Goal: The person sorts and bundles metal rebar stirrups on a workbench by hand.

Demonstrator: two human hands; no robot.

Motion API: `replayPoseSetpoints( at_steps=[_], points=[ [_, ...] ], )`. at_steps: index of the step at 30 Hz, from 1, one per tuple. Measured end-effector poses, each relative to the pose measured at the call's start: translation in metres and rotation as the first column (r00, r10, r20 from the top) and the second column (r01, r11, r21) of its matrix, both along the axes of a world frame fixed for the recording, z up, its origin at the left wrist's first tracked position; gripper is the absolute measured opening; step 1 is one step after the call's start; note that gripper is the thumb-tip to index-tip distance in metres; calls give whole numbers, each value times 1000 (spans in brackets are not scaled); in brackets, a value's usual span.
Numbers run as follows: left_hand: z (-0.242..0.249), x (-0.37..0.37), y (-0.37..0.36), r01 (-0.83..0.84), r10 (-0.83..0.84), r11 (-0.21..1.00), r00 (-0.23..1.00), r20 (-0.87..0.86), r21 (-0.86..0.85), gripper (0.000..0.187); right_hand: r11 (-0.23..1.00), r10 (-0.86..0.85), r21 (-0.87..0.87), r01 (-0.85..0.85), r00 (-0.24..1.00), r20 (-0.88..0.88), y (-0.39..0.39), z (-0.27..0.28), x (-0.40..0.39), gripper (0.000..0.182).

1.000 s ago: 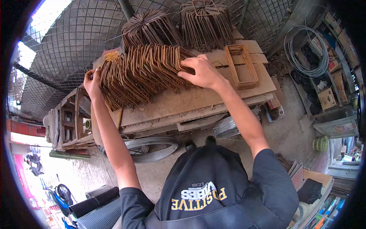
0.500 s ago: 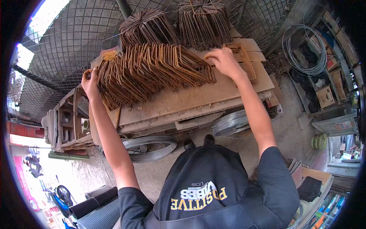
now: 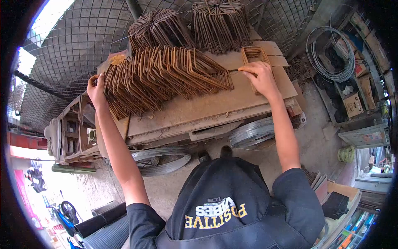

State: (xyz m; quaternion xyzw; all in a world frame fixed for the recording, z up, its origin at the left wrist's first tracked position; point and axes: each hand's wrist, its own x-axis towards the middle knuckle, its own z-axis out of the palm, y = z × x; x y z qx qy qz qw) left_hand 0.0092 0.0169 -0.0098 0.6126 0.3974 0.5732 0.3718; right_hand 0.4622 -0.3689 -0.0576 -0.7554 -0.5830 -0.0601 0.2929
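A long leaning row of rusty rebar stirrups (image 3: pixel 166 74) lies across the worktable. At the row's left end my left hand (image 3: pixel 97 91) has its fingers curled round the edge of the outermost stirrup; part of the grip is hidden. My right hand (image 3: pixel 262 81) hovers just past the row's right end, apart from it. Its thumb and forefinger stretch leftward, slightly parted, and nothing shows between them. Behind that hand lies a small stack of rectangular stirrups (image 3: pixel 253 53), partly covered by it.
Two tied bundles of stirrups, a left one (image 3: pixel 159 27) and a right one (image 3: pixel 222 25), stand at the table's back against wire mesh (image 3: pixel 95 37). Wire coils (image 3: pixel 166 159) lie under the front edge of the wooden table (image 3: pixel 186 114). Another wire coil (image 3: pixel 331 54) hangs at right.
My right hand has moved right, away from the row's end to the front of the small stack. My left hand stays at the row's left end.
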Motion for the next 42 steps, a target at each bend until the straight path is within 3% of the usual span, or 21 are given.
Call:
replayPoseSetpoints(
  at_steps=[10,13,15,16,18,19,21,25,30,34,37,39,42],
  points=[
    [-8,-6,13,15,-15,1000,1000,19,11,22,997,-79,18,79,996,-30,-17,-3,-5,34],
    [-11,-9,17,22,-21,1000,1000,-13,13,23,985,-132,111,134,991,-31,-26,4,-3,33],
    [-10,-9,16,6,-5,999,1000,-29,41,23,941,-234,185,282,941,-245,-38,6,5,34],
    [-10,-9,15,7,-6,999,1000,-29,40,23,941,-234,185,283,941,-245,-47,5,9,34],
    [-8,-7,12,30,-30,1000,999,25,-6,23,826,-559,105,553,828,35,-66,1,15,40],
    [-6,-5,8,31,-30,1000,999,25,-8,23,826,-560,103,554,828,36,-73,0,17,40],
    [-3,-3,4,18,-18,1000,999,38,-7,21,778,-628,-180,602,756,-185,-84,0,18,40],
    [0,-1,0,13,-13,1000,1000,20,-2,20,795,-607,-173,581,758,-241,-83,4,9,36],
    [-3,-4,7,22,-22,999,1000,8,32,20,739,-674,-71,670,732,-98,-76,5,6,28],
    [-5,-5,8,32,-32,999,999,25,-13,21,725,-689,-65,686,720,-79,-73,15,-2,27],
    [-3,-3,4,-22,23,999,1000,4,-31,21,719,-686,51,693,719,-110,-72,21,-5,26],
    [-4,-3,5,-6,7,1000,1000,15,-12,21,776,-544,232,587,808,-226,-69,28,-8,23],
    [-5,-3,6,10,-10,1000,999,30,-4,21,818,-431,322,477,878,-208,-61,36,-10,20]
  ],
)
